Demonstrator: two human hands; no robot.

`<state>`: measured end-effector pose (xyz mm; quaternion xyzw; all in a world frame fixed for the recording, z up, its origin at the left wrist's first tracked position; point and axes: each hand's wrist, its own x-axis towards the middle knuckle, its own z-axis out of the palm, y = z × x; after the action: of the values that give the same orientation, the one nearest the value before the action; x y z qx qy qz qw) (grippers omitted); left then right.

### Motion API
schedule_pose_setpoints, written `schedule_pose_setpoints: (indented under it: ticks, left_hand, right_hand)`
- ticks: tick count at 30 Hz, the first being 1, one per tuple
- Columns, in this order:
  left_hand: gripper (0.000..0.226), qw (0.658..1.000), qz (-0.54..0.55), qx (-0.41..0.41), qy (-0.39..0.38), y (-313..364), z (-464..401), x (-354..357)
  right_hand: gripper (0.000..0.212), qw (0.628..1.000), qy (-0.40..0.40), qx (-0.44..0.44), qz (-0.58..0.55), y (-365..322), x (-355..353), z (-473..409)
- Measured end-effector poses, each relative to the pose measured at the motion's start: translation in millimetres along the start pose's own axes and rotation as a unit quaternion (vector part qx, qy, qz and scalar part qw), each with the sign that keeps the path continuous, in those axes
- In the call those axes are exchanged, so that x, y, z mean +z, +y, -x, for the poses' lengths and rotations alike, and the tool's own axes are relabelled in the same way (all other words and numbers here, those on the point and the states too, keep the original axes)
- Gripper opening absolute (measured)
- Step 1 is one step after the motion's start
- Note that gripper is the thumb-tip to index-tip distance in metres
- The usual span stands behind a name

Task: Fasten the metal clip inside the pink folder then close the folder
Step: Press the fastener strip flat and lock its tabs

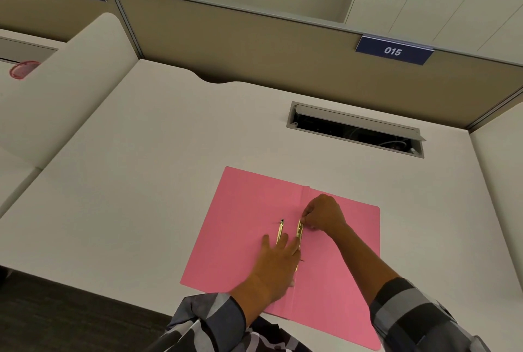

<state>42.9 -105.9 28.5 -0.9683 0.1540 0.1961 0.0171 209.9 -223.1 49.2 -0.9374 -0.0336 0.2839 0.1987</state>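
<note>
Your pink folder lies open and flat on the white desk, toward the near edge and a little right of centre, with its crease running away from you. Your two arms reach in over it from below.

The metal clip sits along the crease, about halfway up the folder. It shows as two thin brass pieces: one strip lies on the left leaf, pointing away from you with a small dark tip at its far end, and the other piece runs right beside the fold.

Your left hand rests palm down on the left leaf with its fingers spread flat; the fingertips lie on either side of the loose strip, and the near end of that strip is hidden under them. Your right hand is curled over the crease from the right leaf, with thumb and forefinger pinching the far end of the brass piece beside the fold. Exactly how the fingers grip it is too small to make out.

Both patterned grey sleeves are pushed back from your wrists. Farther back on the desk, to the right, a cable hatch stands open. A blue sign on the partition behind reads 015, and another to the left reads 014.
</note>
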Motion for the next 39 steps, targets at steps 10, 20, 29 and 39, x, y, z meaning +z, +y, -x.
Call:
schedule_pose_setpoints:
  ticks: [10, 20, 29, 39]
  left_hand:
    - [0.079, 1.0, 0.005, -0.003, 0.004, 1, -2, 4]
    - [0.081, 1.0, 0.019, 0.0, 0.007, 0, -3, 6]
    - [0.08, 1.0, 0.028, -0.006, 0.008, -1, -4, 9]
    - [0.078, 1.0, 0.019, -0.001, 0.003, -1, -2, 5]
  right_hand:
    - [0.011, 1.0, -0.015, -0.002, -0.015, 8, 1, 4]
    - [0.012, 0.998, -0.054, 0.009, -0.011, 6, -2, 3]
    - [0.011, 0.998, -0.05, 0.026, -0.007, 3, -4, 1]
    - [0.014, 0.993, 0.019, -0.042, 0.105, -4, 6, 8]
